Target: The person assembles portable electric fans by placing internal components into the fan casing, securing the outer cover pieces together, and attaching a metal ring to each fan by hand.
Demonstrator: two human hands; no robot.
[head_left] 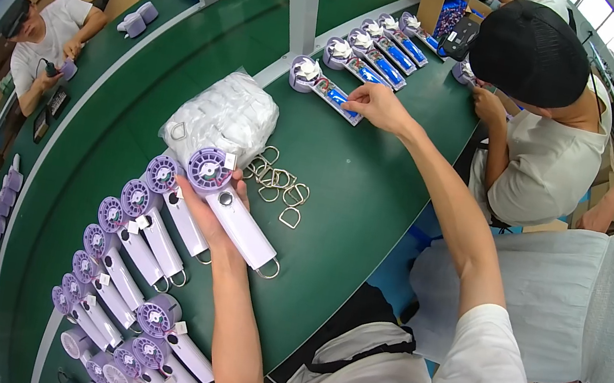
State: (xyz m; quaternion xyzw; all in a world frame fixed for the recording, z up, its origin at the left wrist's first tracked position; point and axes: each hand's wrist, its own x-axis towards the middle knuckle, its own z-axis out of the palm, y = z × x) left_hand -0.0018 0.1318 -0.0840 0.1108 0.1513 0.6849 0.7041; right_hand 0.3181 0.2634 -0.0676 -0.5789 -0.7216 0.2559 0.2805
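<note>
A lilac handheld fan [242,229] with a round vented head, a white connector and a metal ring at its handle end rests in my left hand [208,211], whose fingers curl round its head end. My right hand [378,106] reaches far across the bench, its fingers pinched at an opened handheld fan [331,94] with white blades and a blue battery showing. That fan is the nearest in a row of several opened fans [383,65]. Loose D-shaped metal rings [276,180] lie between my hands, beside a clear plastic bag of white parts [226,117].
Several ringed lilac fans [138,253] line the green bench [371,194] at left, with more [174,352] at the near edge. A metal post [302,4] rises at the back. A co-worker in a black cap [533,55] sits at right; another person [56,40] works at far left.
</note>
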